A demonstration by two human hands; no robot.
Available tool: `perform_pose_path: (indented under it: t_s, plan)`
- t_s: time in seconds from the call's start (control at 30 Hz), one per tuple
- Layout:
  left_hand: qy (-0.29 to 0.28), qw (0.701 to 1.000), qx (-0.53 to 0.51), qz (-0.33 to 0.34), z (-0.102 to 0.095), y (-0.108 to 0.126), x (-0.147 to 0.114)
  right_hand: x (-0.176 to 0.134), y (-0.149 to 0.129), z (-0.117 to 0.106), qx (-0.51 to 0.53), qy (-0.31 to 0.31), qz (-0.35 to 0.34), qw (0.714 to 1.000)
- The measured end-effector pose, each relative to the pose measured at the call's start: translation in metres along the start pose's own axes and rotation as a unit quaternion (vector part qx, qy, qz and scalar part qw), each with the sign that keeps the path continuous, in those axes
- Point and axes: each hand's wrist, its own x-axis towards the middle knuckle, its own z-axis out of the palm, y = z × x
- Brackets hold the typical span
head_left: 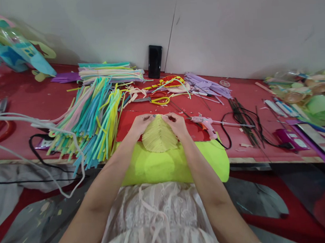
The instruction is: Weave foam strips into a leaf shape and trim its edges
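Observation:
A pale yellow leaf-shaped piece [160, 136], with fine ribs fanning from a centre line, lies between my two hands, its narrow end pointing away from me. My left hand [143, 124] pinches its upper left edge near the tip. On the opposite side, the fingers of my right hand [175, 122] close on the upper right edge. Under the piece are a red sheet [126, 125] and a bright yellow-green sheet [206, 157] that hangs over the table's front edge. To the right of my right hand rests a pink glue gun [206, 122].
Bundles of coloured pipe cleaners [87, 115] cover the left side. Yellow-handled scissors [159, 99] lie beyond my hands, and a black phone [155, 61] leans on the wall. Dark stems [242, 120] and a purple box [291, 139] are at right. A white cable [77, 148] loops at left.

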Motion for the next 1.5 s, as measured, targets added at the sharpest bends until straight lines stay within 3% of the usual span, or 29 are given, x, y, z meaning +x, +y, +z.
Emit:
perform_pose_path:
  t_s: [0.27, 0.77, 1.5]
  plan:
    - [-0.007, 1.000, 0.012, -0.013, 0.0005, -0.0016, 0.0014, -0.0012, -0.0015, 0.0012, -0.010, 0.039, -0.010, 0.999]
    - [-0.054, 0.998, -0.014, 0.003, 0.0018, -0.0017, -0.0003, -0.0002, -0.0004, -0.0011, 0.000, 0.003, 0.019, 1.000]
    - [-0.022, 0.998, -0.037, -0.037, 0.0076, 0.0020, 0.0008, -0.0026, -0.0038, 0.0020, -0.007, -0.007, -0.017, 1.000]
